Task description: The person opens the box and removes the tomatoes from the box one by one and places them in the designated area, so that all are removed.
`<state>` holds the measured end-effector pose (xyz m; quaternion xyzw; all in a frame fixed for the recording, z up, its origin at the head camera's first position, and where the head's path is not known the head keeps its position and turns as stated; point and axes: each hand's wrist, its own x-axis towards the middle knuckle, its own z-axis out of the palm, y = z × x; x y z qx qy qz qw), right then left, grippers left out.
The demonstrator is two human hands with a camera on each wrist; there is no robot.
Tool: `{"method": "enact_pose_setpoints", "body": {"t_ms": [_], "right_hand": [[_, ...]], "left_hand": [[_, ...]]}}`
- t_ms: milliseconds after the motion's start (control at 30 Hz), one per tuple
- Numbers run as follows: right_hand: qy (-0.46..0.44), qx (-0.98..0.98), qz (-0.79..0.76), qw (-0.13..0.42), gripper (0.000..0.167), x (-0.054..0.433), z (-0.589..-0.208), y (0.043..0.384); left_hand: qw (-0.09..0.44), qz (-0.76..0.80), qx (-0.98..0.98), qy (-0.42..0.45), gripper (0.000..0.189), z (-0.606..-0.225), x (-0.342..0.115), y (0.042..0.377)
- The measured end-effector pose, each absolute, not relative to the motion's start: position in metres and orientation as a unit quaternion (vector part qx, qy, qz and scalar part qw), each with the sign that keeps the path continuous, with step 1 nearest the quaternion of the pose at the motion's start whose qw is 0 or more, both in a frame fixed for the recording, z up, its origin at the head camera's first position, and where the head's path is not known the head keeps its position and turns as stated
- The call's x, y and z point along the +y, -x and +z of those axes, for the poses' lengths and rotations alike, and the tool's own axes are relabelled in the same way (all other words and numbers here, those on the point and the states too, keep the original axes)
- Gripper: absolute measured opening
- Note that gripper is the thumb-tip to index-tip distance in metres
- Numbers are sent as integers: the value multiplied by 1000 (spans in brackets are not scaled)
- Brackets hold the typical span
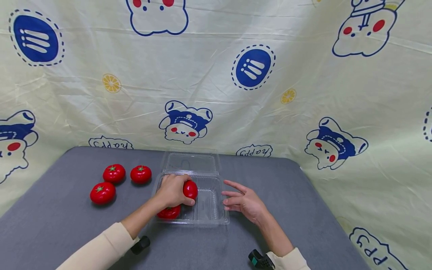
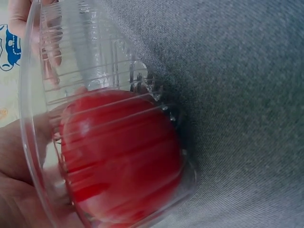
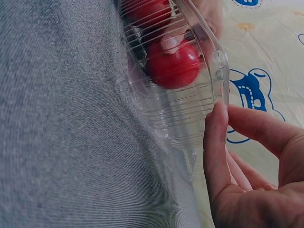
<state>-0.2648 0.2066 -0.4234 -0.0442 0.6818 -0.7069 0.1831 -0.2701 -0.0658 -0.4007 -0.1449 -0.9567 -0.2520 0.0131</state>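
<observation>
A clear plastic clamshell container (image 1: 212, 221) lies with its lid (image 1: 190, 163) folded back. Over its left half, my left hand (image 1: 171, 190) grips a red tomato (image 1: 190, 189), thumb on the near side. A second tomato (image 1: 168, 212) sits in the front left corner, partly under that hand; in the left wrist view this tomato (image 2: 123, 156) shows through the ribbed wall. My right hand (image 1: 246, 202) is at the container's right side, fingers extended and spread, fingertips right at the rim. The right wrist view shows the gripped tomato (image 3: 173, 64) through the plastic.
To the left of the container, three more tomatoes stand in a group: a rear one (image 1: 114, 174), a front one (image 1: 102, 193) and one nearer the lid (image 1: 141, 174). The grey tablecloth (image 1: 287, 195) ends at a patterned curtain (image 1: 216, 75) behind.
</observation>
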Motion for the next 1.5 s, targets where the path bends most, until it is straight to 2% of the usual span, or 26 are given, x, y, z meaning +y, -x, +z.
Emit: {"method": "enact_pose_setpoints", "body": {"t_ms": [200,467,967,1500], "right_hand": [[44,685,-705,181,78,206,-424,265],[44,685,-704,182,78,206,-423,265],[42,684,-705,184,76,206,-423,265],[39,687,-702,183,76,205,-422,265]], "left_hand": [[17,-258,-955,144,68,-401,-66,271],[48,-280,-948,144,64,-403,-68,271],[23,-357,-928,106,73,-386,-63,263],[32,-388,-916,96,72,-380,-66,263]]}}
